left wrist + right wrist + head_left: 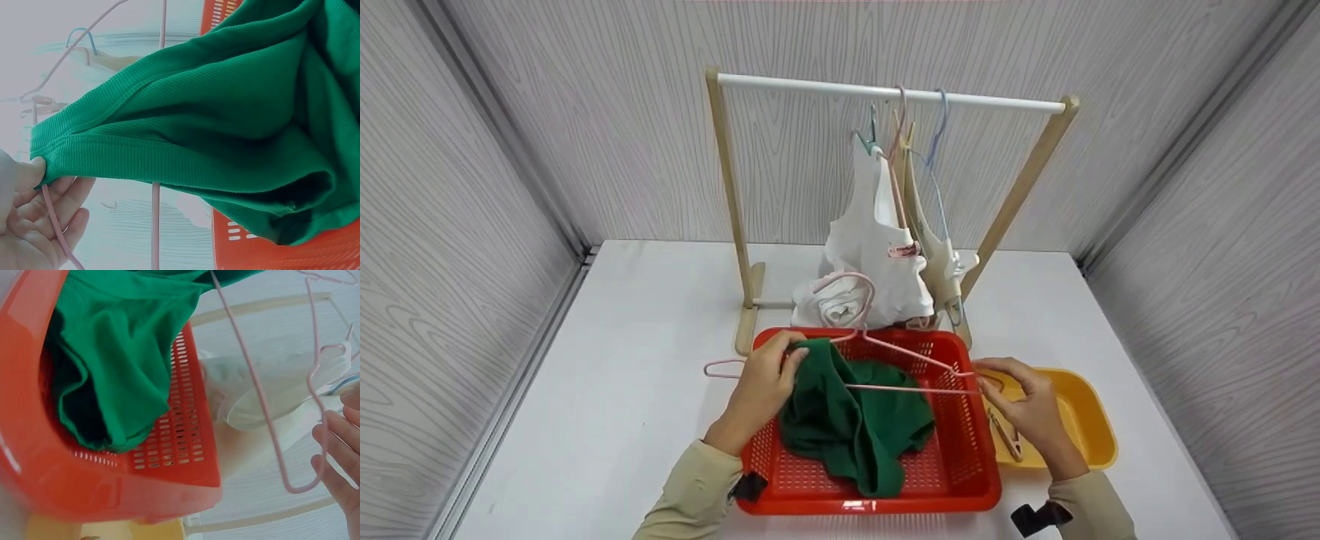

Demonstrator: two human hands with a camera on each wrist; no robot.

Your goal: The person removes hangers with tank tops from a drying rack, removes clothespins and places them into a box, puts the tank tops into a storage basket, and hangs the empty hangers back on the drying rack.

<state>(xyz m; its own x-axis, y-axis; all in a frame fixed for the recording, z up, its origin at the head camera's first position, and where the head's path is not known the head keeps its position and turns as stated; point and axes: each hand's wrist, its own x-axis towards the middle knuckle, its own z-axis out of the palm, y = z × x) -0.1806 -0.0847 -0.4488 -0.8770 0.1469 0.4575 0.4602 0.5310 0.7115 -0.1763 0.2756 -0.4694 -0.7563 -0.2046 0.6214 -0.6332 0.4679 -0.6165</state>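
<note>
My left hand pinches an edge of a green ribbed garment together with the wire of a pink clothes hanger. The thumb lies over the cloth, and the other fingers are behind it in the left wrist view. The hanger's lower bar runs behind the raised cloth, and its left end sticks out past my left hand. The rest of the garment hangs folded into a red basket. At the hanger's right end, my right hand holds the wire lightly between thumb and fingers. The hanger's hook points toward the rack.
Behind the basket stands a rack with a white rod. White tops and a cream garment hang there on coloured hangers. A rolled white cloth sits below. A yellow tray with clothespins lies right of the basket.
</note>
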